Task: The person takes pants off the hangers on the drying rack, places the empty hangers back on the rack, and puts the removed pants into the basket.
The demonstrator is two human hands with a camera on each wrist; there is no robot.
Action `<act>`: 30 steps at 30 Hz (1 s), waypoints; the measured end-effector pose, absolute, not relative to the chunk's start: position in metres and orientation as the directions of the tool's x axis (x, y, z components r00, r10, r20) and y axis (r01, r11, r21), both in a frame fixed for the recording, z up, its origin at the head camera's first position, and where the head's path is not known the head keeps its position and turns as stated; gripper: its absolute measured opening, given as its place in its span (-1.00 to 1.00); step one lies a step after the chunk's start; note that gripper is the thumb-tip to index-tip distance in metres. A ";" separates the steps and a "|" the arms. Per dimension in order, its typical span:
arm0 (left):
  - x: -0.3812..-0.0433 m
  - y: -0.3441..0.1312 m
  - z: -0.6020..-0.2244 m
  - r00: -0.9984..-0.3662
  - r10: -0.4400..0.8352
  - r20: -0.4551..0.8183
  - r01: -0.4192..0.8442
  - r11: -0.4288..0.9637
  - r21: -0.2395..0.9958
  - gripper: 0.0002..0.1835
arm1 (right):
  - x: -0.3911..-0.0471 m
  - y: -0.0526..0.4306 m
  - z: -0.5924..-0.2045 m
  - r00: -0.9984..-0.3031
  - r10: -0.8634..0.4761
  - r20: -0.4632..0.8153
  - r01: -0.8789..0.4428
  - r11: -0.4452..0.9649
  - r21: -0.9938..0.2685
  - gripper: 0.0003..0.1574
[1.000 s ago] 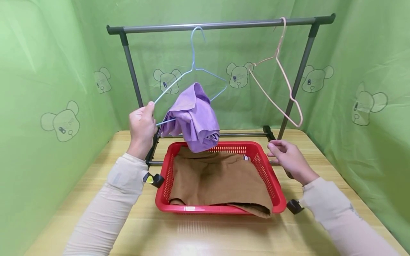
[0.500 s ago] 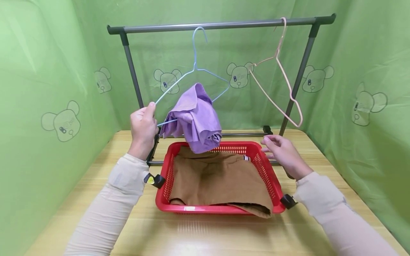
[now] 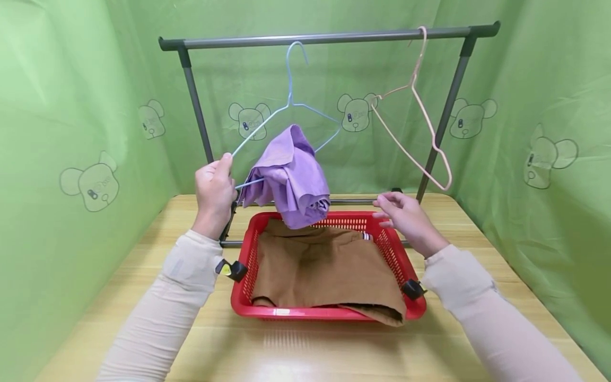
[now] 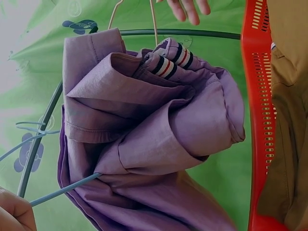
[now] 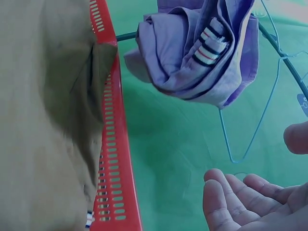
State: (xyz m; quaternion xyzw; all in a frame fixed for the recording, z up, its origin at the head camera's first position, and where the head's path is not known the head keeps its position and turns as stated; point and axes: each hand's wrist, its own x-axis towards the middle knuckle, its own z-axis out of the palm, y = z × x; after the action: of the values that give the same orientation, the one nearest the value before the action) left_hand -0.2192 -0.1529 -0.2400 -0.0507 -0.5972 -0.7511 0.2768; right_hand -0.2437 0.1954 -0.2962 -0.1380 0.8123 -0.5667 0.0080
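My left hand (image 3: 212, 193) grips one end of a light blue wire hanger (image 3: 289, 90), whose hook overlaps the rail's lower edge in the head view. Draped in a bundle over the hanger's bottom bar is a purple garment (image 3: 291, 178). Striped trim in white, navy and red shows among its folds in the left wrist view (image 4: 173, 62). My right hand (image 3: 406, 220) hovers over the far right corner of the red basket, holding nothing. Its fingers (image 5: 224, 197) are loosely extended in the right wrist view, apart from the purple garment.
A red plastic basket (image 3: 329, 313) stands on the wooden table (image 3: 229, 350), with a folded brown garment (image 3: 329, 270) inside. Behind it is a grey metal rack (image 3: 248, 41), where a pink hanger (image 3: 425, 114) hangs at the right. Green fabric walls (image 3: 105, 223) enclose the table.
My right hand has moved left and slightly up, from beside the basket to over its far right corner. The left hand, hanger and purple garment have barely shifted.
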 end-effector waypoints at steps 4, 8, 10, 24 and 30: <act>-0.219 -0.152 -0.240 -0.839 -0.352 0.414 0.483 -0.133 0.865 -0.46 | -0.247 0.187 -0.292 -0.961 -0.242 0.134 -0.208 0.314 -0.926 -0.25; -0.218 -0.151 -0.240 -0.841 -0.342 0.420 0.487 -0.139 0.862 -0.45 | -0.251 0.179 -0.288 -0.961 -0.244 0.132 -0.201 0.284 -0.937 -0.23; -0.218 -0.151 -0.240 -0.842 -0.337 0.421 0.488 -0.143 0.861 -0.45 | -0.253 0.175 -0.286 -0.961 -0.244 0.130 -0.195 0.269 -0.943 -0.23; -0.215 -0.147 -0.238 -0.841 -0.323 0.434 0.495 -0.134 0.858 -0.45 | -0.267 0.154 -0.282 -0.963 -0.252 0.095 -0.145 0.189 -0.971 -0.23; -0.214 -0.147 -0.238 -0.837 -0.321 0.444 0.502 -0.125 0.856 -0.46 | -0.273 0.147 -0.284 -0.967 -0.230 0.111 -0.160 0.205 -0.966 -0.24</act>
State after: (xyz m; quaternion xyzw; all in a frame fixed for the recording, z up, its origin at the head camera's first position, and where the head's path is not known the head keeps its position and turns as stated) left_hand -0.2144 -0.1465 -0.2376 -0.0752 -0.6012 -0.7463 0.2755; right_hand -0.2734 0.1467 -0.2839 -0.1258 0.7758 -0.6177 0.0285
